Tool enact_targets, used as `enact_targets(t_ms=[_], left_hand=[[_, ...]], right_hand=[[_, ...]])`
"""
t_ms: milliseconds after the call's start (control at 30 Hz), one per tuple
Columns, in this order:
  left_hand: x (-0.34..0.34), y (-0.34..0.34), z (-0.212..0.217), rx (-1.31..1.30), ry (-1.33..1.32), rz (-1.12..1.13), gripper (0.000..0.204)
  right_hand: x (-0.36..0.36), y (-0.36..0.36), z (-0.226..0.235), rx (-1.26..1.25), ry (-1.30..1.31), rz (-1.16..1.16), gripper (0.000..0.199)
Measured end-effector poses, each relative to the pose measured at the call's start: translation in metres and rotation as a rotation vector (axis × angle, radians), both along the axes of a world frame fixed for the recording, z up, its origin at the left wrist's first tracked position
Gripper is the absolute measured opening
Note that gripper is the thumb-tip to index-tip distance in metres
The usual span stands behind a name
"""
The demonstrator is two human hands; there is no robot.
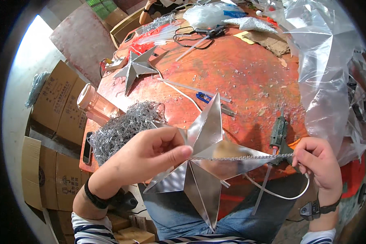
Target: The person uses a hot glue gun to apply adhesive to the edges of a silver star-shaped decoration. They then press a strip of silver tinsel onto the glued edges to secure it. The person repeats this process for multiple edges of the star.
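Observation:
A shiny silver five-pointed star (203, 179) is held up in front of me, over my lap and the table's near edge. My left hand (158, 152) is closed at its middle, thumb pressed near the centre; the fingers behind are partly hidden. A thin sparkly silver trim strip (248, 157) runs taut from that thumb along the ridge of the right-hand point. Past the tip, my right hand (319, 162) pinches the strip's other end. Just beyond the strip, near the right hand, stands a dark green glue gun (278, 130) with a white cord.
A heap of silver tinsel trim (128, 126) and a pinkish bottle (95, 103) lie left. Farther back are another silver star (136, 69) and blue-handled pliers (215, 103). Clear plastic sheeting (321, 73) hangs right. Cardboard boxes (59, 101) stand left. Another person's hand (149, 4) shows at the top.

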State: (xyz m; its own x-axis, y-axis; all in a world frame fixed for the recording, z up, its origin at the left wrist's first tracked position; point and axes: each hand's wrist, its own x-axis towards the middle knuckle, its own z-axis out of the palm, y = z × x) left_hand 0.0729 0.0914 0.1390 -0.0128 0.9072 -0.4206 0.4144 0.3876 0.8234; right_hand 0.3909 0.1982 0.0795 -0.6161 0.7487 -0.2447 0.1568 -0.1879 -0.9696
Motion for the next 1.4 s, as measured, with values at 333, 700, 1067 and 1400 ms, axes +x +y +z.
enact_targets(t_ms=[333, 700, 1067, 1400], left_hand=[[-0.004, -0.002, -0.009, 0.006, -0.005, 0.025, 0.018], [0.002, -0.003, -0.009, 0.041, 0.032, 0.052, 0.017], [0.006, -0.001, -0.009, 0.017, -0.001, 0.11, 0.018], [0.007, -0.003, -0.009, 0.035, -0.022, 0.13, 0.017]], right_hand=[[-0.002, -0.001, -0.004, 0.028, -0.049, 0.006, 0.018], [-0.003, 0.0, -0.005, 0.161, -0.148, 0.043, 0.021], [-0.003, -0.003, -0.006, 0.322, -0.253, 0.097, 0.021], [-0.019, -0.019, -0.014, 0.892, -0.461, 0.023, 0.017]])
